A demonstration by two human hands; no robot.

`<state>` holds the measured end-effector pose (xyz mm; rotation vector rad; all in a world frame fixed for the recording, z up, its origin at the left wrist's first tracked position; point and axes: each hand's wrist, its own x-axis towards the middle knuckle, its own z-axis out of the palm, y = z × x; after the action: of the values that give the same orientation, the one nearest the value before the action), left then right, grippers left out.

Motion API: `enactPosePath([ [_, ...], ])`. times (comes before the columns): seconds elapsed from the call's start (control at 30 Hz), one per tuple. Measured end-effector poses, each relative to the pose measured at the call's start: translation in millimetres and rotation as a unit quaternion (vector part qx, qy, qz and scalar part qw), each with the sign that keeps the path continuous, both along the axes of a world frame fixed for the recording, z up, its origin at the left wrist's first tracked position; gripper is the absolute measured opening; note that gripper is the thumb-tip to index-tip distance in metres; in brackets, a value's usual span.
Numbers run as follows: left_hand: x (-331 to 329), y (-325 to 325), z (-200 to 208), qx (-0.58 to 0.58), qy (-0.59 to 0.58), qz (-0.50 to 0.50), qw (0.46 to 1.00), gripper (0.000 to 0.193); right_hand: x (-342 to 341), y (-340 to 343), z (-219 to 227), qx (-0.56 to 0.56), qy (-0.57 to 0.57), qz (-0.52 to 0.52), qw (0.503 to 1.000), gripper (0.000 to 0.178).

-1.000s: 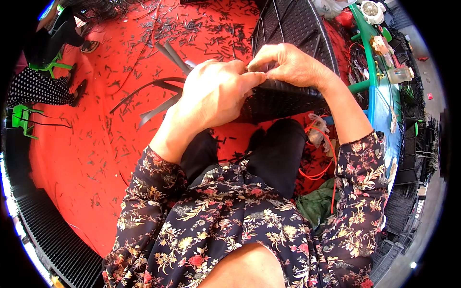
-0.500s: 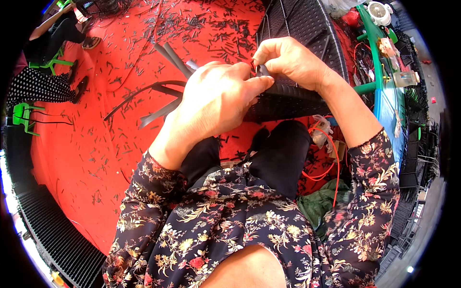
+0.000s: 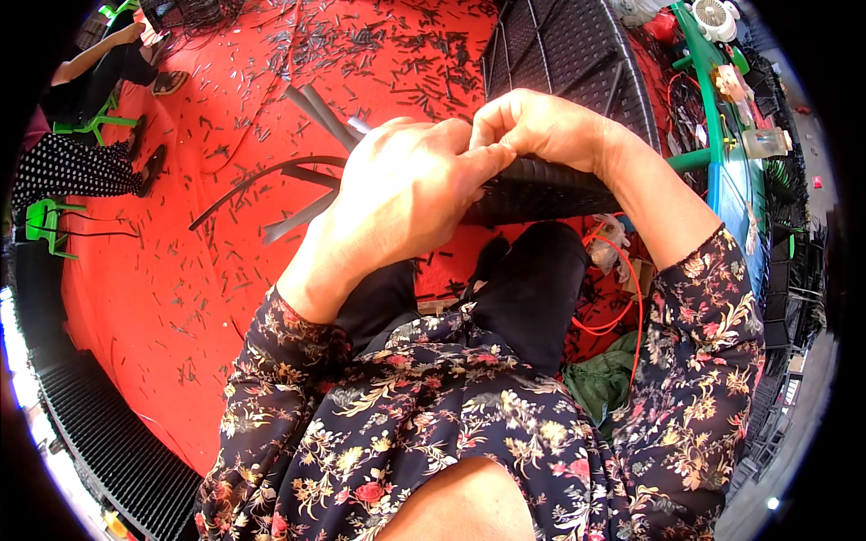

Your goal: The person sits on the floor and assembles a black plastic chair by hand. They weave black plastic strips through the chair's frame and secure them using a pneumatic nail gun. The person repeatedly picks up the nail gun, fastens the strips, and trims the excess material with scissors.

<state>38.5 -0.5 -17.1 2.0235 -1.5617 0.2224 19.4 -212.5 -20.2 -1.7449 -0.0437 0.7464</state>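
Grey strips [image 3: 317,110] are held in the left hand [image 3: 406,176]. Its thumb is met by the right hand [image 3: 546,131] at the near edge of a black woven frame [image 3: 568,54]; what is pinched there by the right fingertips cannot be told. In a clear jar [image 3: 767,142] at right, contents cannot be made out.

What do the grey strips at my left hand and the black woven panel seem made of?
The grey strips look like satin plastic: flat, smooth and stiff enough to stick out fairly straight. The black woven panel seems to be glossy plastic wicker, judging by its shiny strands, though coated fibre is possible.
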Motion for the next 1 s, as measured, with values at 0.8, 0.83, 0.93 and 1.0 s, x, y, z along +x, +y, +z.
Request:
enactPosePath([
  [0.8, 26, -14, -10, 0.07, 0.093, 0.026, 0.993, 0.033, -65, 40, -11, -0.308, -0.713, -0.105, 0.621, 0.018],
  [0.83, 25, -14, -12, 0.062, 0.091, 0.023, 0.994, 0.032, -67, 39, -9, -0.316, -0.717, -0.09, 0.616, 0.017],
  [0.93, 21, -16, -14, 0.049, 0.056, 0.052, 0.996, 0.026, -58, 32, 6, -0.33, -0.704, -0.051, 0.627, 0.017],
  [1.0, 18, -14, -11, 0.061, 0.053, 0.064, 0.995, 0.022, -52, 30, 9, -0.308, -0.685, -0.051, 0.658, 0.018],
])
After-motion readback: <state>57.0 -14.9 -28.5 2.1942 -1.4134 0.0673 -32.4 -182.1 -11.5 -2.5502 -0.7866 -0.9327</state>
